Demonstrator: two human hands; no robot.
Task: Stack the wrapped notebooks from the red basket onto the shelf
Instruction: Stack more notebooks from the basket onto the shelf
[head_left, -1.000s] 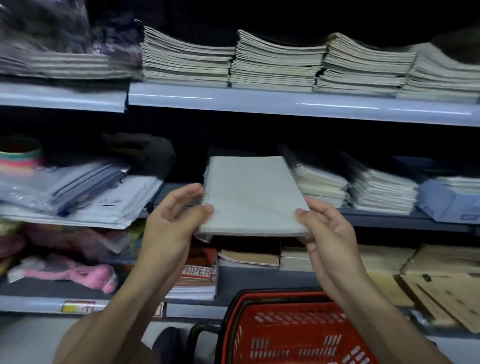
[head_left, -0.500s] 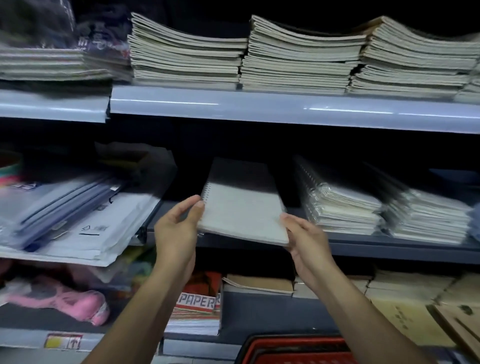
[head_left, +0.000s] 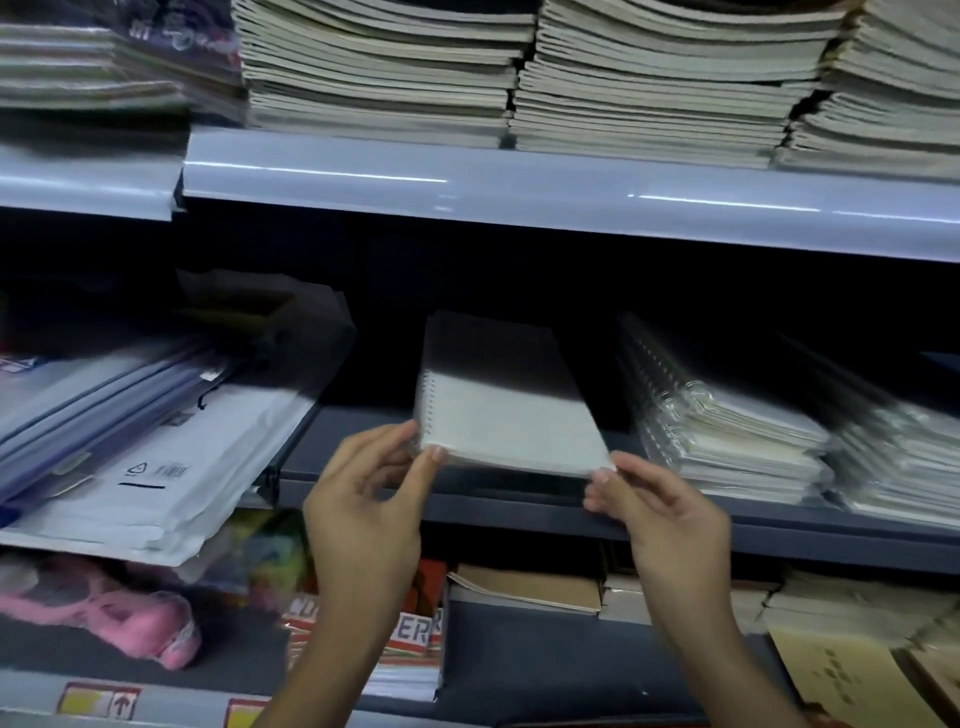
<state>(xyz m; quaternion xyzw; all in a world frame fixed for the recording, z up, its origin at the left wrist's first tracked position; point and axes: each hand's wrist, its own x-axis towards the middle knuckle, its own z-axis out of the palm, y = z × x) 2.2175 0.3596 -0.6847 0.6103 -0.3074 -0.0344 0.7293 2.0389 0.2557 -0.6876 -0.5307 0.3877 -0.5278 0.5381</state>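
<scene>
Two bare hands, nearest the camera, met at the near edge of one wrapped spiral notebook. Pinched at the spiral-side corner between thumb and fingertips of the left hand; nipped at the opposite near corner by thumb and fingertip of the right hand, other fingers loosely curled. Lay nearly flat beyond the fingertips, near edge overhanging the grey shelf lip just under the grip, far half already deep in shadow over the board. Could not tell whether resting on the board or held just above it.

Judged as the placing step, mid-insertion into the empty bay. Next: push straight away from the grip until the near edge sat behind the lip, keep it square to the stack of wrapped spiral notebooks just right of the right hand, then let go with both hands and reach for the basket again.

Left of the left hand, sagging white mailers, well apart from the notebook. Far above, piles of exercise books.

Against half a second before: notebook further in and more shadowed, grip shifted from the side edges to the near corners, red basket rim gone from view.
</scene>
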